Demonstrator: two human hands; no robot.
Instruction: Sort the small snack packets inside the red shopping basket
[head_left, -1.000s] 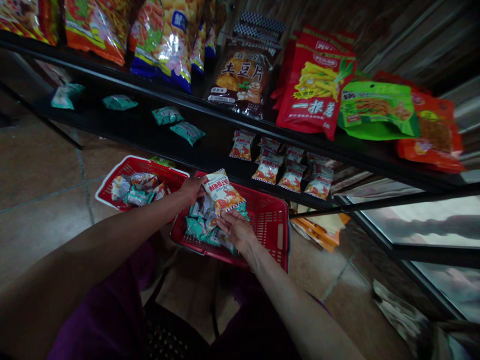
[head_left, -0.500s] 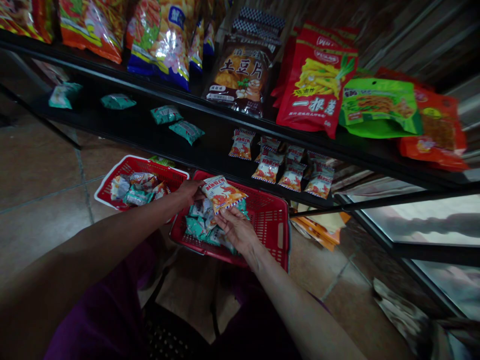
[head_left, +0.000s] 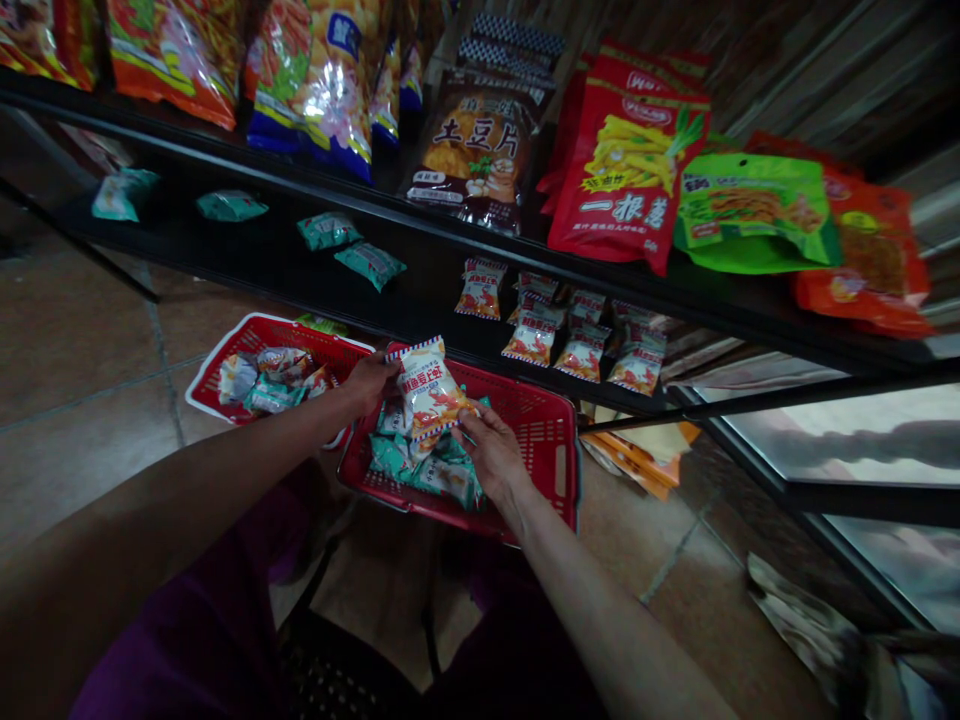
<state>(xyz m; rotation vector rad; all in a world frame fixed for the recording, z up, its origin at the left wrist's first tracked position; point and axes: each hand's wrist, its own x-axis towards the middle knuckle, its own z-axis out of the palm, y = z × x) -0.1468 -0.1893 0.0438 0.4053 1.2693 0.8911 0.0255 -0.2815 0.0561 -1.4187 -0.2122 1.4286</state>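
Observation:
Between my two hands is a small white-and-orange snack packet (head_left: 429,388), held above a red basket (head_left: 544,440). My left hand (head_left: 370,384) is closed on the packet's upper left edge. My right hand (head_left: 491,445) pinches its lower right corner. Several teal snack packets (head_left: 391,455) lie inside the basket beneath it. To the left, a smaller red basket with a white rim (head_left: 196,392) holds a mix of teal and white-orange packets (head_left: 274,393).
On the lower black shelf (head_left: 292,270) are teal packets (head_left: 328,230) at left and rows of white-orange packets (head_left: 534,333) at right. The upper shelf carries larger snack bags (head_left: 622,170). Orange packaging (head_left: 660,470) lies on the tiled floor at right.
The packet has turned between my hands, so its printed front shows more fully. My right hand has shifted slightly right, and my left hand slightly left.

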